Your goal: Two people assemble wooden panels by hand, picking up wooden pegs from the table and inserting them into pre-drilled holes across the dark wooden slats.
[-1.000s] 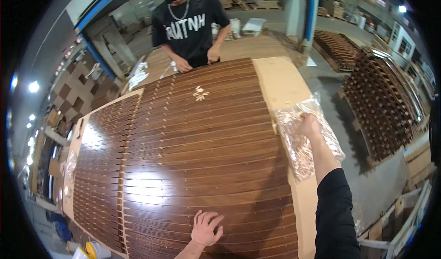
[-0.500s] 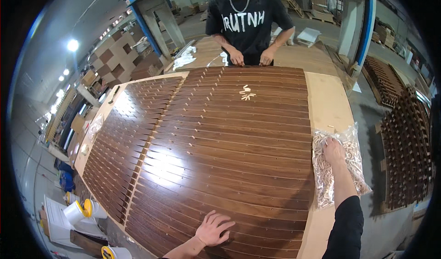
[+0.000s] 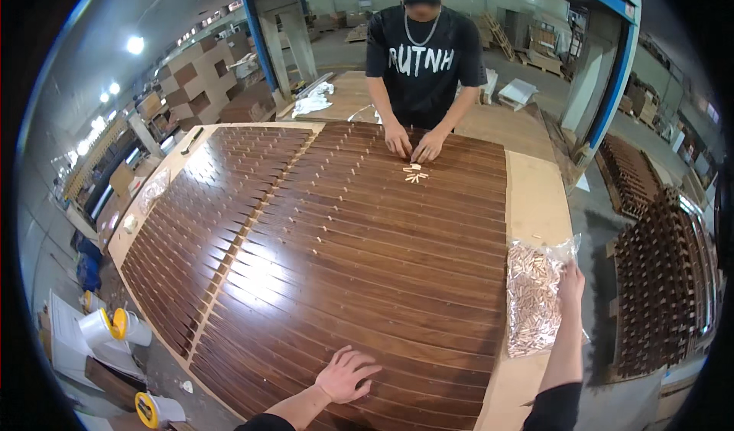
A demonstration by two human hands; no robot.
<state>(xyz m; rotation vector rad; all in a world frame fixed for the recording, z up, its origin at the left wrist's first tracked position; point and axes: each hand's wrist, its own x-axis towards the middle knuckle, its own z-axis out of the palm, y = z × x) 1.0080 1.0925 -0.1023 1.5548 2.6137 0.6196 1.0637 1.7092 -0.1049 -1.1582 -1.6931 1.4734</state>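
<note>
Rows of dark brown wooden slats cover a large pale work table. My left hand rests flat on the slats at the near edge, fingers spread, holding nothing. My right hand grips the right rim of a clear plastic bag of small pale wooden dowels lying on the bare table edge. A person in a black shirt stands at the far side, both hands on the slats beside a few loose dowels.
Stacks of dark slatted parts stand on the floor to the right. White glue bottles with yellow caps lie at the lower left. Blue posts and brown boxes line the back.
My view has swung left and tilted up, so the table sits more centred. My right hand has slid from the bag's middle to its right rim. My left hand stays on the slats.
</note>
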